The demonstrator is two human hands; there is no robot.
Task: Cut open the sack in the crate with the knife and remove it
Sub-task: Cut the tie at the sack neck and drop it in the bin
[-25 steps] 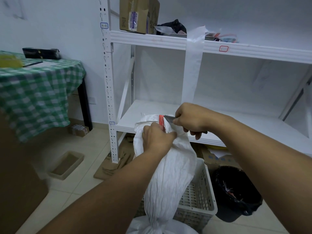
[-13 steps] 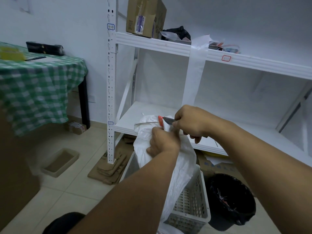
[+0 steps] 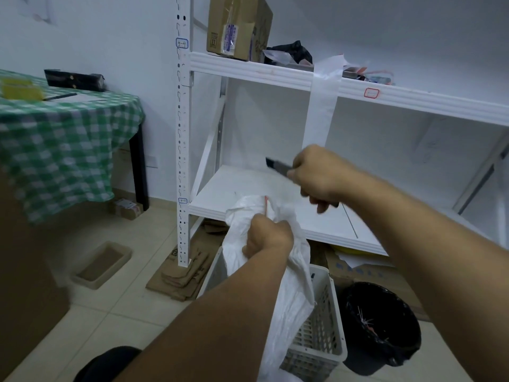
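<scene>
A white woven sack [image 3: 292,285] rises out of a white slatted plastic crate [image 3: 322,340] on the floor. My left hand [image 3: 268,237] grips the bunched neck of the sack, where a thin red strip [image 3: 266,206] shows at the top. My right hand [image 3: 322,175] is raised above and to the right of the sack, closed on a utility knife [image 3: 278,165] whose blade end points left, clear of the fabric. The sack's lower part is hidden behind my left forearm.
A white metal shelf unit [image 3: 275,73] stands right behind the crate, its low shelf [image 3: 248,188] close to the sack. A black bin [image 3: 382,326] sits right of the crate. Flattened cardboard [image 3: 187,271] and a small tray [image 3: 103,264] lie on the floor; a green-checked table [image 3: 63,142] stands left.
My right hand has lifted the knife up and away to the right from the sack's neck, where the blade was. My left hand and the sack top have dropped lower.
</scene>
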